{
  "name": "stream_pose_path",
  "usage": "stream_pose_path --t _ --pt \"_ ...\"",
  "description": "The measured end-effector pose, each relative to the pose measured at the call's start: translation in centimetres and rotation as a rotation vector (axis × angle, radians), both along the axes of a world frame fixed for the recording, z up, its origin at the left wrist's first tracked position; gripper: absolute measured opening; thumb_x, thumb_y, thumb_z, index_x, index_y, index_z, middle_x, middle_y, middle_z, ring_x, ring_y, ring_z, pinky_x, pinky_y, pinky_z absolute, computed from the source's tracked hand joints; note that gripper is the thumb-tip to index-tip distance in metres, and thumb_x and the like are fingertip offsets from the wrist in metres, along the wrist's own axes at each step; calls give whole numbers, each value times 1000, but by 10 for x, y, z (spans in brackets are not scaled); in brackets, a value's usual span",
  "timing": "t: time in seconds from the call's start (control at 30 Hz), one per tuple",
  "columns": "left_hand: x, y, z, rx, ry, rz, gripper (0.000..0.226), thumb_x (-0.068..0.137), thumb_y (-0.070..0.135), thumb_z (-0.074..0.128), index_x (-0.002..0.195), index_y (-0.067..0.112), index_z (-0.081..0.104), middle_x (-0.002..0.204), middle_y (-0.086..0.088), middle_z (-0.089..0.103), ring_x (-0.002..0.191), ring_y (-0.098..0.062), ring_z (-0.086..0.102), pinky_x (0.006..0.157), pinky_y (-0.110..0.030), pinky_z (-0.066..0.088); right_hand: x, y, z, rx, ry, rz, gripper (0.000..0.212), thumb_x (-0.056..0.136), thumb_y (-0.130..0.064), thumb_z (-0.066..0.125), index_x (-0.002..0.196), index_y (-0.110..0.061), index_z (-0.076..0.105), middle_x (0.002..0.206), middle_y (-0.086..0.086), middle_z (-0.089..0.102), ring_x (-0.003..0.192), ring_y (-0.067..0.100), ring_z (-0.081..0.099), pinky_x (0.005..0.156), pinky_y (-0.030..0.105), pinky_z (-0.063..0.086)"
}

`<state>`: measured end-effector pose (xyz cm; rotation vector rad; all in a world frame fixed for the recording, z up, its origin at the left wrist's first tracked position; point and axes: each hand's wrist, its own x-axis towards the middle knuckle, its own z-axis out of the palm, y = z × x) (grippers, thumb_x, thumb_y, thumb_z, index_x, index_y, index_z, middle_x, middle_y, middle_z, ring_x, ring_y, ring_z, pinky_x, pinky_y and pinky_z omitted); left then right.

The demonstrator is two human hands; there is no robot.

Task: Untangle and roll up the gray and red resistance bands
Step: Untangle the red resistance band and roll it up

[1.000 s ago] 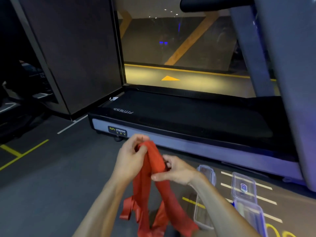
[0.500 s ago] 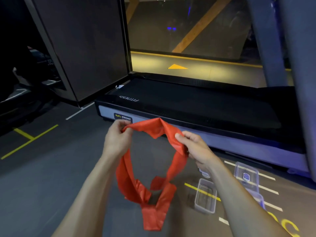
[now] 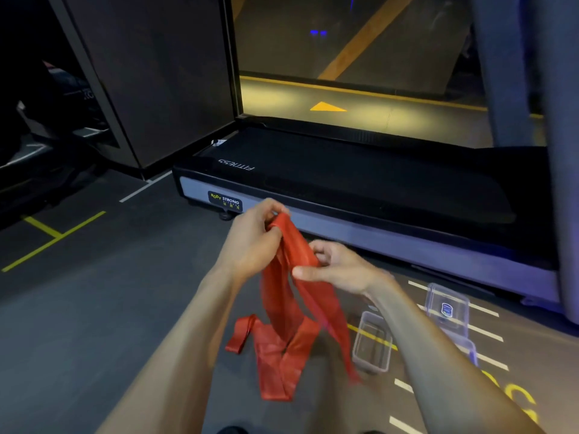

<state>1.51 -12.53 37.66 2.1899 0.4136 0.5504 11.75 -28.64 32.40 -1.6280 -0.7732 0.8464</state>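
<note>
The red resistance band point(image 3: 283, 308) hangs in folds from both my hands, above the dark gym floor. My left hand point(image 3: 253, 242) grips its bunched top end, fingers curled round it. Just to the right and slightly lower, my right hand point(image 3: 336, 267) pinches the band between thumb and fingers. Loose loops and a twisted tail dangle below, reaching down toward the floor. No gray band shows in the head view.
A black treadmill point(image 3: 360, 180) lies straight ahead, its grey side rail close behind my hands. A clear plastic box point(image 3: 372, 343) and its lid point(image 3: 448, 305) sit on the floor at the right. A dark partition point(image 3: 150, 76) stands at the left.
My hands, spread apart with the band stretched between them half a second ago, have come back together. The band is bunched and hangs in longer folds.
</note>
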Motion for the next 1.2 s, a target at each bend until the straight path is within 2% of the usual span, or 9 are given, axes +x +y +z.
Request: stream_pose_path --t 0.13,0.27,0.4,0.53,0.63,0.8,0.87,1.0,1.2 --pt "3 -10 2 -128 -25 -10 33 94 1 49 100 29 66 83 -4 71 64 -20 65 61 -33 51 -4 4 -14 -32 -131 -52 43 78 -5 88 113 2 66 98 7 71 89 10 63 87 29 54" --pt "5 -6 7 -241 -142 61 41 87 0 42 97 33 66 79 5 65 63 -18 61 61 -32 50 -7 12 -28 -113 -109 -87 31 75 -6 89 95 -12 67 87 0 70 80 13 63 74 26 51" --pt "2 6 12 -337 -280 193 41 82 9 40 96 38 66 71 7 67 54 -20 58 47 -33 46 -16 17 -40 -212 -78 37 33 84 -23 83 99 5 73 79 6 68 71 10 58 67 24 47" --pt "-4 29 10 -323 -310 360 38 79 18 40 97 36 67 84 7 70 69 -17 63 63 -33 50 -15 12 -22 -167 -43 -81 17 100 -27 66 96 -11 67 80 7 57 73 18 49 60 24 40" --pt "-11 49 -3 -184 -62 387 36 82 6 48 101 31 65 93 6 70 80 -14 65 70 -30 51 -7 6 -6 -21 -60 -259 25 103 -29 62 82 -15 58 68 3 46 62 15 41 56 29 31" --pt "-19 67 -31 288 806 1 75 80 20 75 147 28 45 138 -14 50 127 -36 57 104 -42 50 -8 11 13 165 -30 -361 27 101 -28 65 75 -20 60 65 4 44 55 10 38 50 26 29" --pt "-19 58 -33 298 844 -119 84 78 27 82 151 30 40 142 -10 43 128 -31 54 106 -39 48 -10 16 16 176 10 -352 24 99 -25 68 76 -18 64 68 8 51 56 12 43 51 24 33" --pt "-19 34 -19 -33 516 -160 24 91 25 75 111 16 65 103 0 67 93 -18 66 79 -22 53 -14 26 17 120 91 -382 18 96 -19 72 78 -15 69 64 3 58 54 12 48 47 19 39" --pt "-19 13 -11 -524 441 -174 23 101 39 62 104 16 60 95 2 73 86 -11 71 82 -31 57 -16 33 22 164 318 -523 5 97 -11 69 100 -8 72 88 13 71 72 22 68 61 29 60"
